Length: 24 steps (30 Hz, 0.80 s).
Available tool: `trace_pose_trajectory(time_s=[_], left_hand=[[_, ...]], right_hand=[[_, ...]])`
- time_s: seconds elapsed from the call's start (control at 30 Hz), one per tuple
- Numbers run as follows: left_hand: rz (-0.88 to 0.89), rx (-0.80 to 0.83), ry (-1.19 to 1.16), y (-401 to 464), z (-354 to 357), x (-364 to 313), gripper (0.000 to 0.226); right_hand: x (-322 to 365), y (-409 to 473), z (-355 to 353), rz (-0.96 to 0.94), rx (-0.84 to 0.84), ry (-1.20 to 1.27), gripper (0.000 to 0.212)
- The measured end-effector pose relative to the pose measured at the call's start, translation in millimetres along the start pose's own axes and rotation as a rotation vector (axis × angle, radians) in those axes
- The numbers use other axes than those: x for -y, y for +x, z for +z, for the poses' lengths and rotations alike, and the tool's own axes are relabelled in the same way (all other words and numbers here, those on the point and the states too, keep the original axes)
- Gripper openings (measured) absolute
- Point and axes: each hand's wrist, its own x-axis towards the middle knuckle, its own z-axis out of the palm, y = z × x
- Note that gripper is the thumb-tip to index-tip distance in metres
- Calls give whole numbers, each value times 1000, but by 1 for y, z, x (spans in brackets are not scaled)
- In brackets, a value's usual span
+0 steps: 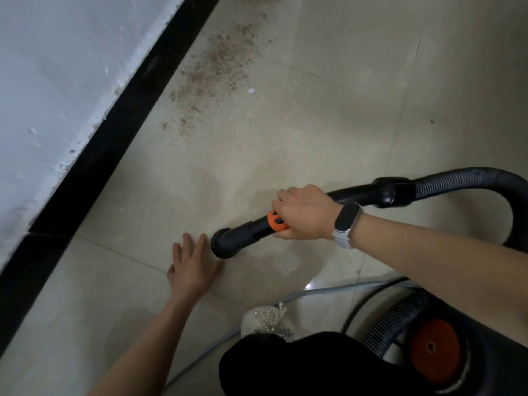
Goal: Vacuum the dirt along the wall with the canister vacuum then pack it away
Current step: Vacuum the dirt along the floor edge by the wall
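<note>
Brown dirt point(217, 64) lies scattered on the beige floor tiles beside the black skirting point(114, 132) of the white wall point(51, 70). My right hand point(303, 212) grips the black vacuum handle by its orange slider point(275, 221). The round nozzle opening point(225, 244) sits low over the tiles, well short of the dirt. My left hand point(191, 267) hovers with straight fingers just left of the nozzle, holding nothing. The ribbed black hose point(463, 181) arcs right and down to the black canister point(445, 352) with its orange disc at bottom right.
A small white scrap point(251, 90) lies right of the dirt. A grey cable point(314, 294) and a black cable point(368, 298) cross the floor near a pearl-decorated shoe point(268, 317). My dark-clothed knee point(285, 364) fills the bottom centre.
</note>
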Motion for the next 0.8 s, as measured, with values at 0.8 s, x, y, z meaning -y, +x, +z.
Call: trace_pose_trajectory(time_s=[0.8], left_hand=[[87, 110, 97, -2, 1, -41, 71]], right_hand=[[-114, -111, 24, 227, 217, 56, 28]])
